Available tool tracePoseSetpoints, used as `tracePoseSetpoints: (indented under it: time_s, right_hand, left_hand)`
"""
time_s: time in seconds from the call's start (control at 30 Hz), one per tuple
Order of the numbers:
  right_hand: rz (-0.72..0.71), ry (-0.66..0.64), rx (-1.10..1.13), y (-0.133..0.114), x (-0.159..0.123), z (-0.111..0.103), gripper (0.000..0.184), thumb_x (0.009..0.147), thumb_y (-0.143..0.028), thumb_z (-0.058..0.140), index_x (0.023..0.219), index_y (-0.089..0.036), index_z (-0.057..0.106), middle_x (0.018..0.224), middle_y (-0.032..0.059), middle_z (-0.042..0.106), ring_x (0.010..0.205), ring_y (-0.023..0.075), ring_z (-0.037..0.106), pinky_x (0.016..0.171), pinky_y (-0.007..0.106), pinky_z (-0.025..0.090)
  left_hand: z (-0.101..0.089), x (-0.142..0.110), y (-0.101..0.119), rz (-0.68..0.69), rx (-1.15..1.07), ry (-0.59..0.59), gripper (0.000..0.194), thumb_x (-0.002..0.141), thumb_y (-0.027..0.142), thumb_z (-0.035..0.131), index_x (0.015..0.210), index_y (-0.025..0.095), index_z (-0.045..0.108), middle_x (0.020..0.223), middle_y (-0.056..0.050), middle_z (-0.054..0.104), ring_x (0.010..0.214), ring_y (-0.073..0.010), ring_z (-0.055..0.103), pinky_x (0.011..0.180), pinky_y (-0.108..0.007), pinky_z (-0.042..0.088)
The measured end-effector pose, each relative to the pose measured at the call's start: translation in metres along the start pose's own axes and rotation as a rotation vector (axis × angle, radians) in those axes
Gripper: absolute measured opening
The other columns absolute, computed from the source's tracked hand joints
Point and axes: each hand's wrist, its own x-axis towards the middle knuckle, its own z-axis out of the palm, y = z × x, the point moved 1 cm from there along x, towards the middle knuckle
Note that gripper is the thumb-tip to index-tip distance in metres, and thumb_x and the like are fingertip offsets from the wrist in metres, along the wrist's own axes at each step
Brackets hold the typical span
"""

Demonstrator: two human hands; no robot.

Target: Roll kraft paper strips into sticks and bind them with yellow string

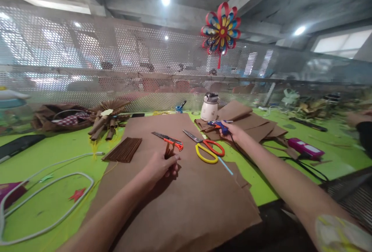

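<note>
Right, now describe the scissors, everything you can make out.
The scissors have grey, metallic-looking blades and two looped handles, one yellow, one orange-red, apparently plastic. They lie on their side, blades over the brown paper, tips pointing away and leftward. A pale blue strip lies beside the handles. Neither the left hand nor the right hand touches them.
</note>
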Motion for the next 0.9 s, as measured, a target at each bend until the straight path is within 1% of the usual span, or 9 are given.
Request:
tracePoseSetpoints:
  time_s: [0.1,0.2,0.27,0.33,0.43,0.53,0.6,0.77,0.9]
  right_hand:
    - [-0.131,0.011,-0.168,-0.001,-0.010,0.002,0.031,0.089,-0.031,0.052,0.115,-0.015,0.053,0.112,0.0079,0.057,0.093,0.0187,0.059,0.077,0.038,0.051]
    - [-0.313,0.015,-0.347,-0.001,-0.028,0.009,0.027,0.088,-0.032,0.053,0.107,-0.013,0.056,0.093,0.0057,0.062,0.074,0.0147,0.061,0.066,0.032,0.052]
    - [-0.456,0.032,-0.478,0.002,-0.040,0.016,0.025,0.084,-0.032,0.057,0.102,-0.015,0.058,0.082,0.0046,0.063,0.065,0.0144,0.060,0.061,0.030,0.050]
    - [-0.593,0.056,-0.612,0.009,-0.050,0.024,0.026,0.078,-0.032,0.063,0.100,-0.018,0.060,0.085,0.0050,0.064,0.071,0.0172,0.061,0.066,0.031,0.048]
    - [-0.745,0.083,-0.803,0.027,-0.061,0.034,0.038,0.070,-0.029,0.068,0.105,-0.022,0.059,0.098,0.0051,0.064,0.089,0.0216,0.059,0.080,0.035,0.044]
    - [-0.815,0.088,-0.961,0.047,-0.067,0.037,0.051,0.064,-0.027,0.070,0.113,-0.020,0.057,0.096,0.0067,0.065,0.089,0.0242,0.058,0.081,0.038,0.043]
    - [-0.848,0.083,-1.046,0.055,-0.071,0.035,0.054,0.065,-0.027,0.069,0.116,-0.019,0.055,0.097,0.0083,0.064,0.090,0.0254,0.058,0.082,0.039,0.042]
    - [-0.913,0.055,-1.182,0.056,-0.087,0.034,0.049,0.076,-0.028,0.057,0.123,-0.016,0.051,0.105,0.0124,0.061,0.097,0.0267,0.055,0.085,0.039,0.041]
    - [-0.923,-0.020,-1.228,0.054,-0.095,0.036,0.052,0.074,-0.029,0.058,0.124,-0.016,0.051,0.110,0.0131,0.061,0.101,0.0270,0.054,0.089,0.040,0.040]
  left_hand:
    - [-0.002,0.000,0.002,0.013,0.038,-0.003,0.018,0.070,0.027,0.065,0.069,0.014,0.054,0.048,0.002,0.052,0.040,-0.0094,0.049,0.041,-0.021,0.036]
    - [-0.001,0.000,0.001,0.019,0.069,-0.027,0.019,0.071,0.029,0.064,0.068,0.014,0.053,0.049,0.002,0.052,0.041,-0.0094,0.049,0.041,-0.021,0.036]
    - [0.000,0.001,0.000,0.022,0.085,-0.044,0.020,0.072,0.030,0.063,0.067,0.014,0.052,0.048,0.002,0.052,0.041,-0.0096,0.049,0.041,-0.021,0.035]
    - [0.001,0.001,0.001,0.029,0.101,-0.044,0.019,0.073,0.029,0.062,0.066,0.015,0.051,0.048,0.002,0.051,0.041,-0.0095,0.049,0.041,-0.021,0.034]
    - [0.003,-0.002,0.005,0.054,0.148,-0.027,0.019,0.073,0.028,0.060,0.065,0.015,0.050,0.048,0.002,0.051,0.040,-0.0091,0.048,0.041,-0.021,0.033]
    - [0.003,-0.005,0.009,0.068,0.222,-0.027,0.020,0.076,0.029,0.058,0.063,0.015,0.049,0.046,0.003,0.050,0.039,-0.0083,0.046,0.041,-0.020,0.031]
    - [0.003,-0.006,0.010,0.063,0.238,-0.043,0.023,0.078,0.030,0.057,0.063,0.015,0.049,0.045,0.003,0.050,0.039,-0.0082,0.046,0.041,-0.021,0.031]
    - [0.001,0.000,0.003,0.051,0.201,-0.044,0.021,0.077,0.031,0.057,0.066,0.015,0.052,0.044,0.003,0.050,0.039,-0.0094,0.047,0.042,-0.022,0.034]
    - [0.000,0.002,0.003,0.054,0.194,-0.027,0.017,0.077,0.028,0.057,0.069,0.015,0.052,0.045,0.003,0.050,0.038,-0.0094,0.047,0.041,-0.021,0.034]
